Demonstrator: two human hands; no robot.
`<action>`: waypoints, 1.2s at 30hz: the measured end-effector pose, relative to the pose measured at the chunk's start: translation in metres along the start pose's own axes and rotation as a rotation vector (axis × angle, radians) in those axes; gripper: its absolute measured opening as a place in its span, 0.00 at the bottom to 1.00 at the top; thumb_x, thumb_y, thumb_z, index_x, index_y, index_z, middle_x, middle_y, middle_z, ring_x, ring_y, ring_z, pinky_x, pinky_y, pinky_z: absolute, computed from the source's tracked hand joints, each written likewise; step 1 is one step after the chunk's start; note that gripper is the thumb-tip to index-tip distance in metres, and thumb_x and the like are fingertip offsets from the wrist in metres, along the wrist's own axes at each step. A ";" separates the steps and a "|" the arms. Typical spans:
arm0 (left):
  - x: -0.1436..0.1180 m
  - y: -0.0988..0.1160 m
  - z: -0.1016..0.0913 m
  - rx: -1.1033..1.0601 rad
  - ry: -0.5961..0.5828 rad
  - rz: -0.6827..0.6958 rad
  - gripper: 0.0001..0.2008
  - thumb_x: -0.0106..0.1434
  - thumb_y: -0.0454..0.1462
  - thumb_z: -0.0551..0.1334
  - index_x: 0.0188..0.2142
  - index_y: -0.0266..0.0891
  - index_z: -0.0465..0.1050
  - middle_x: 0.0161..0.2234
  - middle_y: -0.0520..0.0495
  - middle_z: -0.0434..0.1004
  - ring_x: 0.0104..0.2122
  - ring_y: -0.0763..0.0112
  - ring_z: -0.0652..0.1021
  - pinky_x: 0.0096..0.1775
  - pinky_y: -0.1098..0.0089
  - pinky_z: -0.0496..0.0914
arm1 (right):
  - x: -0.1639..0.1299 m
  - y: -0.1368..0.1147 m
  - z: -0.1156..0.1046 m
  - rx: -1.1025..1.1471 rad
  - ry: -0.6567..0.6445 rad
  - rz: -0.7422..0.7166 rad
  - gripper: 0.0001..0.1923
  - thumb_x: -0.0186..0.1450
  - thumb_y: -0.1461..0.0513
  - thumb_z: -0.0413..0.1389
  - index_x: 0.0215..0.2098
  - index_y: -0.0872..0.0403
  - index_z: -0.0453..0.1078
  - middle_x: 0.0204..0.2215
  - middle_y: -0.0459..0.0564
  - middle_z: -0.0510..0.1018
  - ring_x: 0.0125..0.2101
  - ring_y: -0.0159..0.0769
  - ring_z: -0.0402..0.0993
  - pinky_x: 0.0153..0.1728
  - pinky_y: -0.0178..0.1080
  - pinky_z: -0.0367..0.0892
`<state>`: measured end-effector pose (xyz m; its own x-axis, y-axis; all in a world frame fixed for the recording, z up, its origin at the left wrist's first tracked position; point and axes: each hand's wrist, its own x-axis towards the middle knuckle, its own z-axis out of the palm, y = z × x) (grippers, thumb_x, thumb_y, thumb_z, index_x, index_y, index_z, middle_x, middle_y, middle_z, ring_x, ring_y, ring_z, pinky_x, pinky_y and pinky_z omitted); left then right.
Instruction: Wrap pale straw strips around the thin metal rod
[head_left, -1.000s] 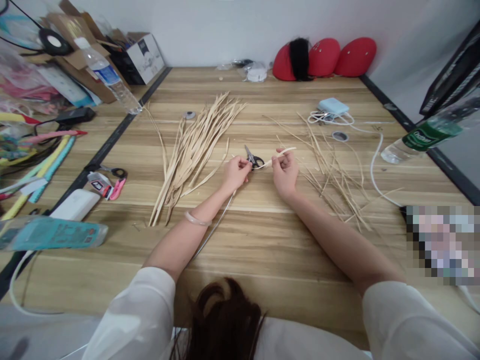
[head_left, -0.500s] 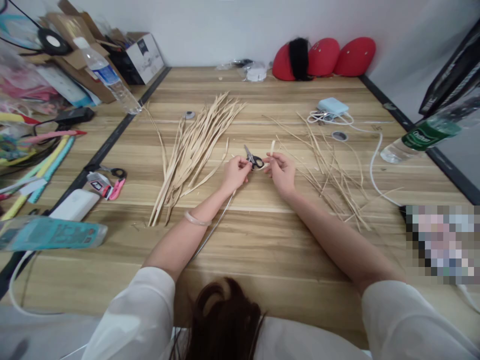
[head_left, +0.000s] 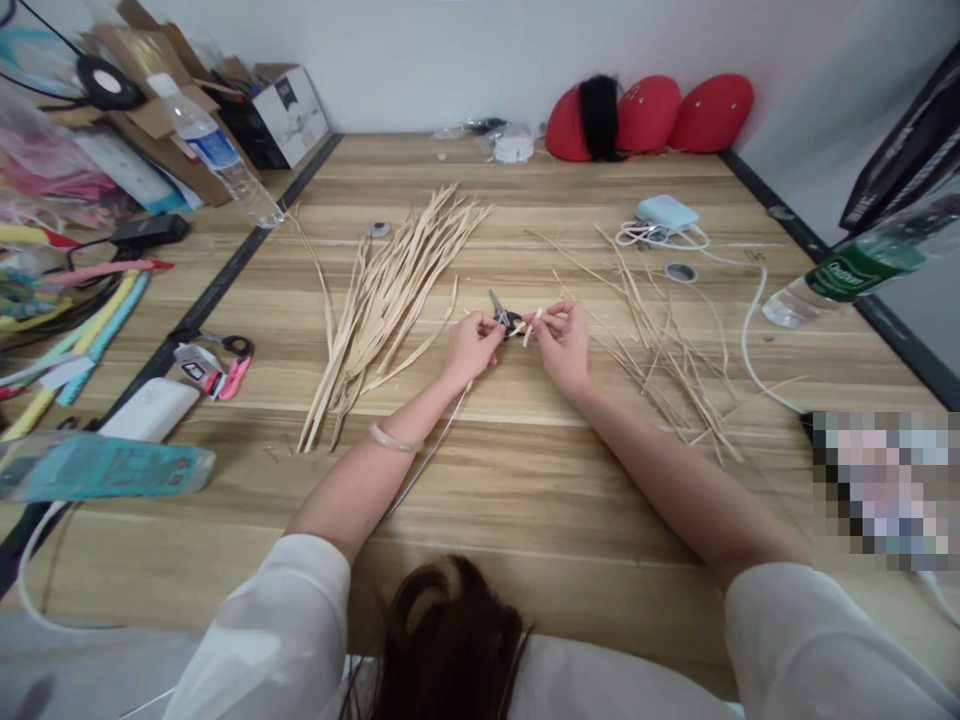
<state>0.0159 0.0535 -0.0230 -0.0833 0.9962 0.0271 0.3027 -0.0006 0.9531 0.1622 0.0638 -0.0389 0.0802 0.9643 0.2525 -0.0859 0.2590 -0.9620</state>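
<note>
My left hand [head_left: 472, 346] is closed in a pinch around the upper end of a thin metal wire [head_left: 429, 455], which slants down toward me under the forearm. My right hand [head_left: 562, 345] pinches a short pale straw strip [head_left: 533, 327] whose end bends up between the fingers. The strip seems to run across to the left fingertips, but its join to the wire is too small to make out. Just beyond the fingertips lie small scissors [head_left: 496, 302] with black handles, partly hidden. Left of my hands a bundle of flat straw strips [head_left: 405, 280] is spread; thinner strips [head_left: 652, 340] lie to the right.
On the left are a water bottle [head_left: 225, 160], pink-handled scissors [head_left: 236, 375], a white power bank [head_left: 154, 408] and a blue packet [head_left: 127, 468]. Red caps [head_left: 649, 115] stand at the back. A light-blue box [head_left: 667, 212] with a white cable and a green-labelled bottle [head_left: 847, 270] lie right.
My right fingers have turned over, bringing the strip's free end from upright beyond the hand down toward the left fingertips. My left hand holds its place on the wire.
</note>
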 end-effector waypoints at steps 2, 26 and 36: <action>0.000 0.000 0.000 0.002 0.003 -0.004 0.07 0.57 0.39 0.61 0.31 0.38 0.67 0.25 0.52 0.75 0.14 0.81 0.69 0.18 0.77 0.60 | 0.001 0.001 0.000 -0.005 -0.005 0.017 0.19 0.56 0.50 0.60 0.35 0.49 0.56 0.31 0.46 0.79 0.30 0.33 0.77 0.31 0.36 0.72; 0.001 -0.003 0.002 0.013 0.002 0.027 0.07 0.56 0.40 0.61 0.32 0.38 0.68 0.24 0.52 0.75 0.13 0.80 0.69 0.19 0.76 0.62 | 0.003 0.005 -0.002 -0.075 -0.069 0.034 0.09 0.56 0.57 0.58 0.32 0.54 0.73 0.30 0.48 0.77 0.26 0.32 0.75 0.28 0.38 0.72; -0.001 -0.001 0.002 0.012 -0.013 0.036 0.08 0.57 0.41 0.61 0.32 0.37 0.68 0.25 0.51 0.76 0.13 0.81 0.69 0.18 0.77 0.62 | 0.001 0.002 -0.001 -0.072 -0.073 0.044 0.08 0.56 0.59 0.59 0.32 0.54 0.73 0.31 0.50 0.78 0.28 0.35 0.76 0.29 0.41 0.75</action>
<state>0.0174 0.0523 -0.0248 -0.0601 0.9965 0.0579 0.3163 -0.0360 0.9480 0.1636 0.0656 -0.0410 0.0055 0.9769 0.2137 -0.0155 0.2138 -0.9768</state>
